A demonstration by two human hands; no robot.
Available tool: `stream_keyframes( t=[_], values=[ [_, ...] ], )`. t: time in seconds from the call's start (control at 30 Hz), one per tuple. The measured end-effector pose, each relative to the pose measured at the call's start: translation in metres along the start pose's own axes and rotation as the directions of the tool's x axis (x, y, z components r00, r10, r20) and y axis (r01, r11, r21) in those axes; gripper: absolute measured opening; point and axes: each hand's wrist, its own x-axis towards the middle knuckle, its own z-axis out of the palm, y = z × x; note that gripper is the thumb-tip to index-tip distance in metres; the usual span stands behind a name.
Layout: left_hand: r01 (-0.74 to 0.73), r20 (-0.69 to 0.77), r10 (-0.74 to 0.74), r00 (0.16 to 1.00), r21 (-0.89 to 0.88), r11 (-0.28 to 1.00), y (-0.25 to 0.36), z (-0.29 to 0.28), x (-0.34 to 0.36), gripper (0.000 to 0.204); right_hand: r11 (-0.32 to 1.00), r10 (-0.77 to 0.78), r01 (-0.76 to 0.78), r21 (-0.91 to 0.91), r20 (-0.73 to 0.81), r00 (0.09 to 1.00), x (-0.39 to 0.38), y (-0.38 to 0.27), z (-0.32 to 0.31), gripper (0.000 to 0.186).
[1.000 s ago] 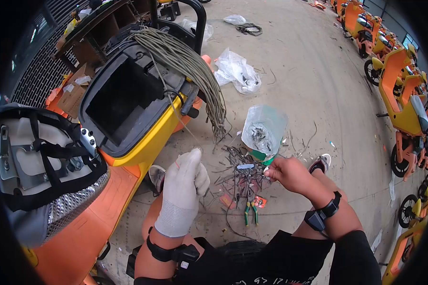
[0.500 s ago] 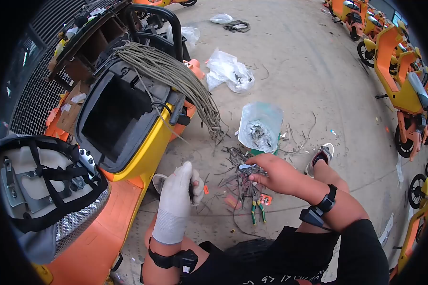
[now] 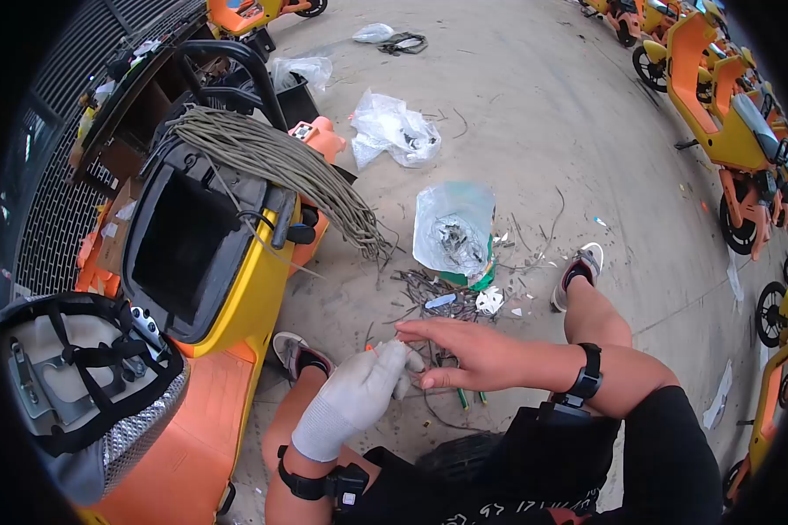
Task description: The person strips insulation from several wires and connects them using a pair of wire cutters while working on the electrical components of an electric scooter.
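My left hand, in a white knit glove, is held low in front of me with its fingers curled. Whatever it holds, if anything, is hidden. My bare right hand comes in from the right, fingers stretched out and thumb apart, its fingertips at the glove's fingertips. Below my right hand, the green handles of pliers show on the floor; their jaws are covered. Beyond the hands, dark cable scraps lie with a pale blue strip and a crumpled white scrap.
A bag-lined container with silvery scraps stands ahead. On the left is a yellow-orange scooter with an open black compartment, a coil of grey cord and an upturned seat. Plastic bags lie farther off; parked scooters line the right.
My hands have come together: the right moved left and down to the gloved fingertips, and the left tilted right. The pale blue strip near my right fingers now lies on the scraps.
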Motion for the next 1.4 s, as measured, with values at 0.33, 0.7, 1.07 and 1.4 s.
stream_keyframes(
  t=[0.33, 0.7, 1.07, 1.4],
  values=[
    [-0.195, -0.102, 0.240, 0.966, 0.330, 0.924, -0.012, 0.011, 0.016, 0.049, 0.983, 0.091, -0.111, -0.148, -0.140, 0.986, -0.006, 0.017, 0.005, 0.033],
    [-0.219, 0.017, 0.229, 0.973, -0.233, 0.947, 0.011, 0.013, 0.008, 0.049, 0.935, 0.206, -0.216, -0.281, -0.065, 0.976, -0.009, 0.009, 0.000, 0.020],
    [-0.049, 0.457, 0.091, 0.885, -0.104, 0.993, -0.016, 0.012, 0.003, 0.062, 0.887, -0.055, -0.126, -0.444, -0.373, 0.926, 0.003, 0.002, -0.018, 0.017],
    [-0.093, 0.438, 0.139, 0.888, -0.126, 0.988, -0.021, 0.033, 0.022, 0.044, 0.830, -0.207, 0.027, -0.558, -0.263, 0.942, 0.000, 0.000, -0.031, 0.012]
  ],
)
